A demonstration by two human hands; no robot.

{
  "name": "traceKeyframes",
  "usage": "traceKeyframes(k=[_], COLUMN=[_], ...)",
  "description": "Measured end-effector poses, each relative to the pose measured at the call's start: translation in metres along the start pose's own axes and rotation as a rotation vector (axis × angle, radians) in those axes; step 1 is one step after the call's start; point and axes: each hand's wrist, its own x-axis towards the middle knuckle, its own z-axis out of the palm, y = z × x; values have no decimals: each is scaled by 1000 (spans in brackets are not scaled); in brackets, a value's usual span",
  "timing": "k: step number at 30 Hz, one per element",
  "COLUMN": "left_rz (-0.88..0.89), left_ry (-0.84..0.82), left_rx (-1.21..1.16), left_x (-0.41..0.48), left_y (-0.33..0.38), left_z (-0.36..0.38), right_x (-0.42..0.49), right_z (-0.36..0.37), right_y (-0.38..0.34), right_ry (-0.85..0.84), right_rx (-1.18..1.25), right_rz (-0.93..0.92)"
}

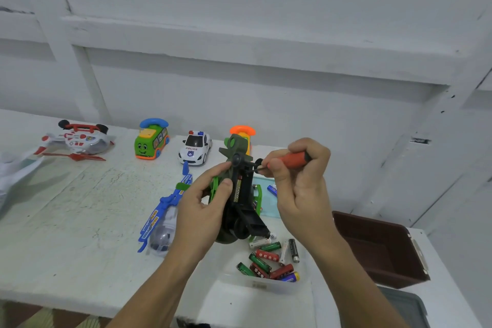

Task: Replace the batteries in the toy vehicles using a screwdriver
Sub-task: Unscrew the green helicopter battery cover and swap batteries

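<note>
My left hand (206,206) grips a dark green toy helicopter (238,165), held upright above the table with its black underside facing me. Its battery bay is uncovered and a gold-labelled battery (237,190) shows inside. My right hand (298,178) is closed around an orange-handled screwdriver (292,158), whose dark tip points left at the toy's underside near a black wheel. Below the toy, a clear tray (269,286) holds several loose batteries (269,261) in red, green, black and white.
On the white table stand a police car (195,148), a green cartoon bus (151,140), a red-and-white helicopter (77,141), a blue toy plane (162,216) and an orange-topped toy (243,132). A dark brown bin (383,250) sits at the right, near the table's edge.
</note>
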Motion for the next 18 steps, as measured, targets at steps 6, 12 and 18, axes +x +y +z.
traceKeyframes(k=[6,12,18], left_rz=[26,53,59], left_ry=[-12,-35,-48], left_rx=[45,146,176], left_x=[3,2,-2], left_y=[0,-3,-2], left_z=[1,4,5], right_x=[15,17,4], right_z=[-14,-27,-33], right_y=[3,5,4], right_ry=[21,-3,-51], right_rx=[40,88,162], right_rz=[33,78,103])
